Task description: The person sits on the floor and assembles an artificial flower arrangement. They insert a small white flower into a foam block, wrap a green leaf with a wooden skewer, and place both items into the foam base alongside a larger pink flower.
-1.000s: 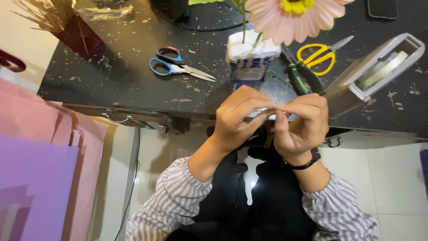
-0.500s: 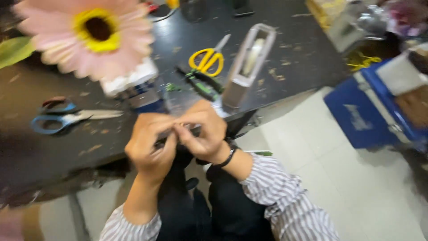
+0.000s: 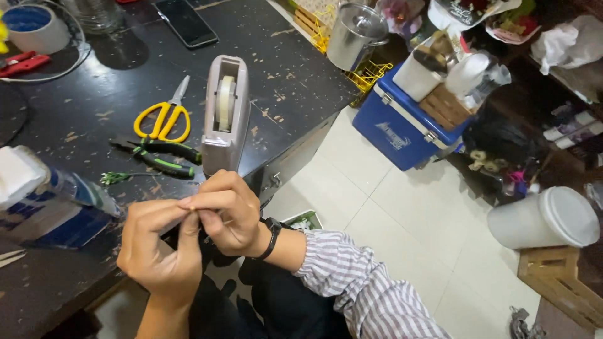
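My left hand (image 3: 160,254) and my right hand (image 3: 229,213) meet at the near edge of a black worn table (image 3: 282,69). Their fingertips pinch together on a small thin piece that is almost wholly hidden between them. A black band circles my right wrist, and a striped sleeve covers that forearm. Just behind the hands stands a grey tape dispenser (image 3: 225,116). To its left lie green-handled pliers (image 3: 157,157), a thin green wire (image 3: 119,177) and yellow scissors (image 3: 163,119).
A white and blue box (image 3: 44,207) sits at the table's left. A phone (image 3: 186,22) and a blue tape roll (image 3: 34,28) lie farther back. On the tiled floor to the right stand a blue cooler (image 3: 402,129), a white bucket (image 3: 546,220) and a wooden crate (image 3: 559,282).
The view has swung to the right, so the pink flower and blue scissors have left the frame and the floor shows. Both hands stay pinched together.
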